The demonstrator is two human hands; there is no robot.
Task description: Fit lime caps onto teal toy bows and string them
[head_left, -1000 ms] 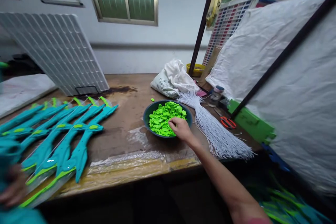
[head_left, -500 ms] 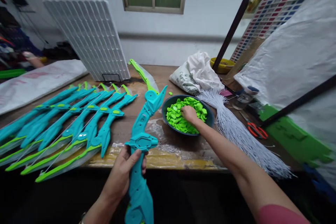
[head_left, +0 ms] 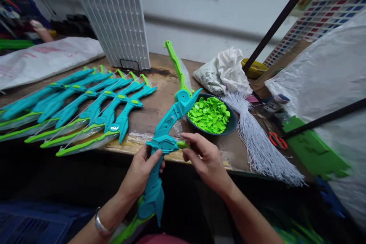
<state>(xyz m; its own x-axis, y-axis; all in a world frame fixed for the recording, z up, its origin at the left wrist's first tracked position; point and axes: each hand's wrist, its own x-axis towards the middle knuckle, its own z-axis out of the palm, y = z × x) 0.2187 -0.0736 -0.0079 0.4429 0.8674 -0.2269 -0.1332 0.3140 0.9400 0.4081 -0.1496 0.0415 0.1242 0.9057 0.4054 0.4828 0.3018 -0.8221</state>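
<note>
My left hand (head_left: 147, 167) is wrapped round the grip of a teal toy bow (head_left: 167, 120) with lime-green limbs, held tilted over the table's front edge. Between the thumb and fingers of my right hand (head_left: 204, 156) is a small green plastic piece (head_left: 183, 144), close beside the hexagonal recess in the bow's middle. Whether the piece touches the bow I cannot tell. Behind my right hand stands a dark bowl (head_left: 233, 122) heaped with similar green pieces (head_left: 211, 114). Several strung toy bows (head_left: 126, 112) lie in an overlapping row at the left.
A bundle of white cords (head_left: 257, 145) hangs over the table edge on the right, near orange-handled scissors (head_left: 277, 141). Farther back are a white sack (head_left: 231, 70), a yellow bowl (head_left: 254, 70) and a leaning ribbed panel (head_left: 114, 19). Another person's hand (head_left: 41, 30) shows far left.
My right hand has come out of the bowl with a green piece and moved to the bow's middle. My left hand still holds the bow. The view has tilted downward.
</note>
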